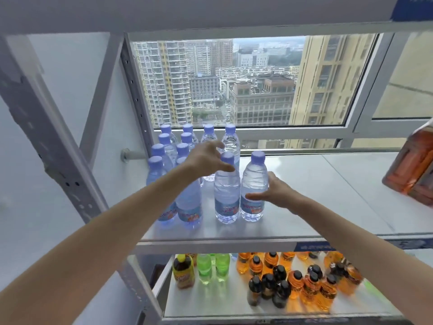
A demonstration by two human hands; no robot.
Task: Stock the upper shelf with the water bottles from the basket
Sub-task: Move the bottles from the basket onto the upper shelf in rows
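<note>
Water bottle [254, 186] upright on upper shelf [304, 184] — right hand [276, 191] touching

upper shelf [328, 184] bare rightward — water bottles [187, 160] crowd left, amber bottles [412, 165] far right

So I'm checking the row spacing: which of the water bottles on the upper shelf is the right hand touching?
The front bottle farthest right. The right hand rests open against its side, while the left hand hovers by the neighbouring bottle.
</note>
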